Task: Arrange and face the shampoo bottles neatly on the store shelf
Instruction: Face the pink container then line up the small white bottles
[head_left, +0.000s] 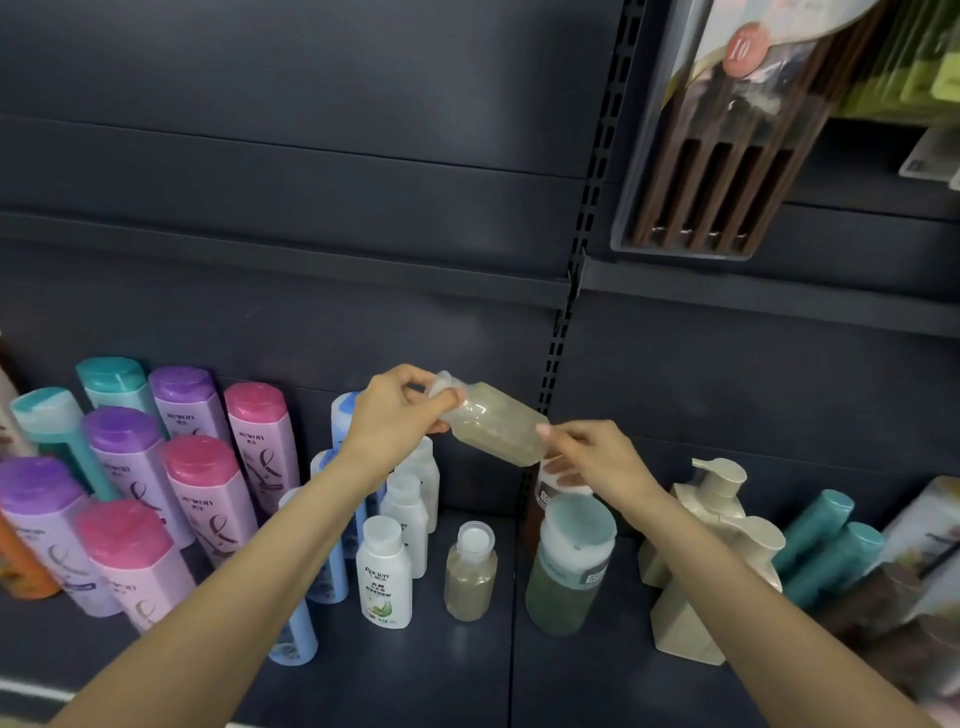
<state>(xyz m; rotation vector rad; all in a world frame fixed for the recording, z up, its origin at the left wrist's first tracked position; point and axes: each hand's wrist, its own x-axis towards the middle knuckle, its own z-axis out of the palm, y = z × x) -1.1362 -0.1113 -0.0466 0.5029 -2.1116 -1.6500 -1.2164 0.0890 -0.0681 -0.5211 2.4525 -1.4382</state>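
I hold a small clear bottle (496, 426) of pale liquid on its side in the air above the dark shelf (426, 670). My left hand (397, 410) pinches its capped neck. My right hand (592, 457) grips its base end with thumb and fingers. Below it a matching clear bottle (470, 571) stands upright, next to white bottles (384, 577) in a row running back. Light blue bottles (332, 566) stand partly behind my left forearm. Pink, purple and teal-capped bottles (202, 499) fill the left of the shelf.
A large green-filled bottle (569, 566) with a pale cap stands under my right wrist. Beige pump bottles (701, 561) and teal bottles (826, 551) sit to the right. An orange bottle (21, 566) is at the far left. A brown packaged item (717, 171) hangs above right.
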